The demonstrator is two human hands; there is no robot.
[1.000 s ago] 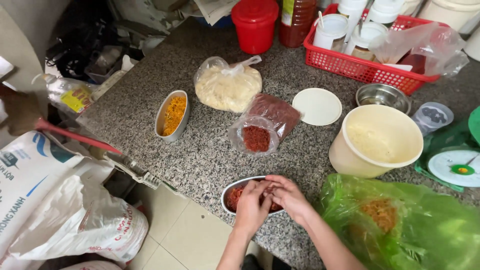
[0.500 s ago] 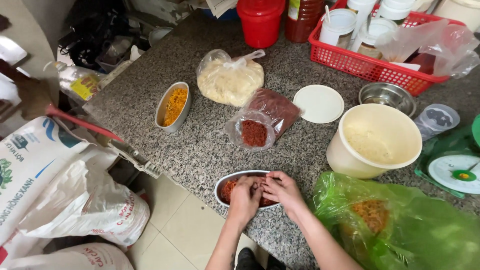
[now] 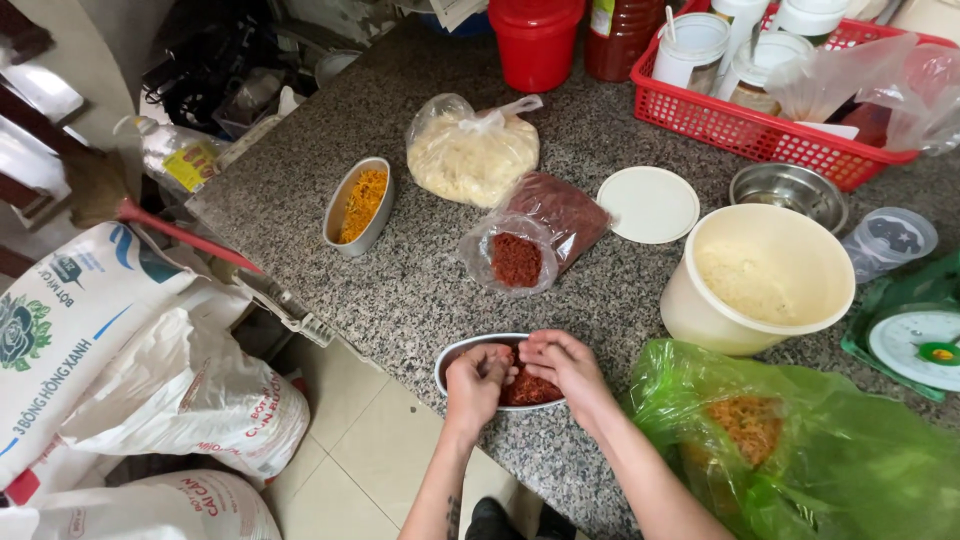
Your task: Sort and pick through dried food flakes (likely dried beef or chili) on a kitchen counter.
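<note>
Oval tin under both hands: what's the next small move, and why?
Probably slide the tin a little further onto the counter before pressing on. It sits right at the counter's edge, above the tiled floor, while the left hand and right hand both work the red filling inside it.

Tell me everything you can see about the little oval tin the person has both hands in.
The oval tin is a shallow, shiny metal dish at the near edge of the speckled granite counter, lying flat. It holds dark red shredded filling. The left hand and right hand press into it from above, hiding most of the rim. A green plastic bag lies just to its right.
</note>
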